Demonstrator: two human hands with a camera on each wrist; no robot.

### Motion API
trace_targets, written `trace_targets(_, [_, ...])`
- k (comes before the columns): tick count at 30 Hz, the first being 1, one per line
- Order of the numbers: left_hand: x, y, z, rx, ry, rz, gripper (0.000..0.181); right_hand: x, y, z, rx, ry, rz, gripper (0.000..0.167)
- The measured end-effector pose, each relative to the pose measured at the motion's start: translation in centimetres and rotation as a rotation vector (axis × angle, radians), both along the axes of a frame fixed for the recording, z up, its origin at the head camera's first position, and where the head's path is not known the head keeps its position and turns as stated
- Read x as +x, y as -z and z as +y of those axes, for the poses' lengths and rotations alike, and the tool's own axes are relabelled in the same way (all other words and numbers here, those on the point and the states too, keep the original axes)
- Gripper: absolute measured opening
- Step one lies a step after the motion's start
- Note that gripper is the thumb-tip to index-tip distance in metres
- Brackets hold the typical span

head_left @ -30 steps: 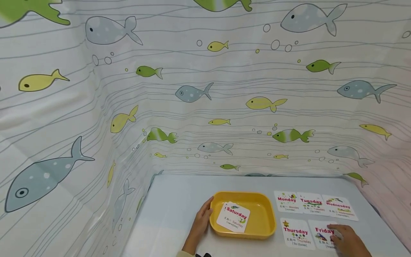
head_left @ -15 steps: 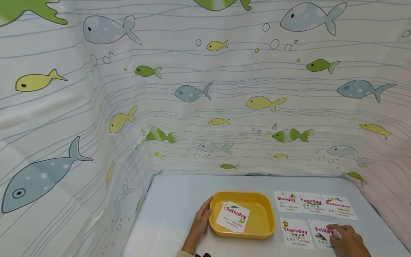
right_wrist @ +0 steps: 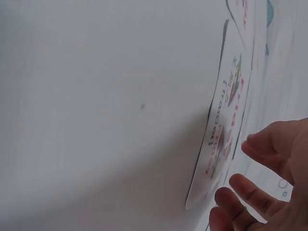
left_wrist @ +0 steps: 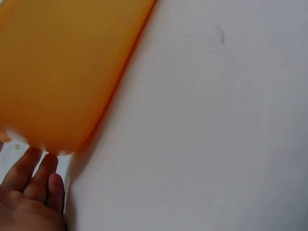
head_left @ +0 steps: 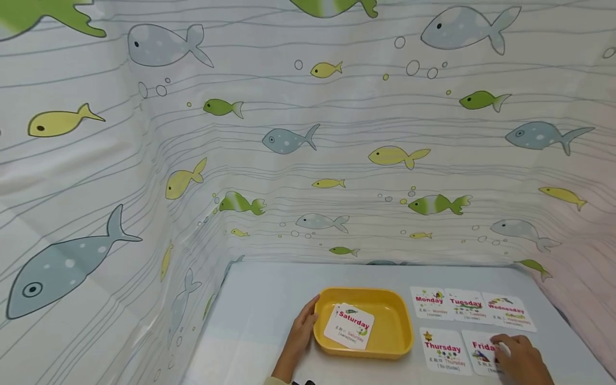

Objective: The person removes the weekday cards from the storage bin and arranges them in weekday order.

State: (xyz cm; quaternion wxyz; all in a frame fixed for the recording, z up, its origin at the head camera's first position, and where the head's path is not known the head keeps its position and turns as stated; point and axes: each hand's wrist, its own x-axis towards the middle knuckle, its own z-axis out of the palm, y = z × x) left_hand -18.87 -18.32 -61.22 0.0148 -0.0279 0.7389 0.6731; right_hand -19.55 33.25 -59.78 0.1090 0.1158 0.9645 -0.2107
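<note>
My left hand [head_left: 300,325] is at the left side of a yellow plastic tray [head_left: 406,315], its fingertips against the outer wall. The left wrist view shows those fingers [left_wrist: 41,175] fairly straight, touching the tray's orange-lit wall [left_wrist: 62,72]. Inside the tray a "Saturday" card [head_left: 350,327] lies tilted at the left. My right hand [head_left: 524,358] hovers over or touches the "Friday" card [head_left: 481,355], covering its right part. From the right wrist, the hand [right_wrist: 269,178] appears with thumb and fingers apart and loosely bent, beside the card [right_wrist: 219,139]. Whether the fingertips touch it, I cannot tell.
Cards reading "Monday" [head_left: 430,303], "Tuesday" [head_left: 466,306] and "Wednesday" [head_left: 509,311] form the back row, right of the tray. A "Thursday" card [head_left: 445,350] lies left of "Friday". Fish-patterned sheeting [head_left: 337,160] rises behind and beside the white table [head_left: 260,299].
The right thumb and fingers have shifted slightly over the "Friday" card, covering the end of its word. The left hand, tray and other cards look unmoved.
</note>
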Motion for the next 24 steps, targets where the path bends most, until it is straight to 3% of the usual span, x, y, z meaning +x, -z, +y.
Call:
trace_targets(7, [-0.3,-0.2,-0.1,-0.009,0.002,0.016,0.046,-0.6,-0.6,-1.0,-0.025,-0.030,0.132,0.030])
trace_targets(17, [0.0,0.2,0.1,0.011,-0.013,-0.016,0.046,-1.6,-2.3,-2.8,-0.174,-0.155,0.109,0.042])
trace_targets(24, [-0.1,0.0,-0.1,0.009,-0.011,-0.009,0.047,-2.1,-2.9,-5.4,-0.213,-0.228,0.218,0.034])
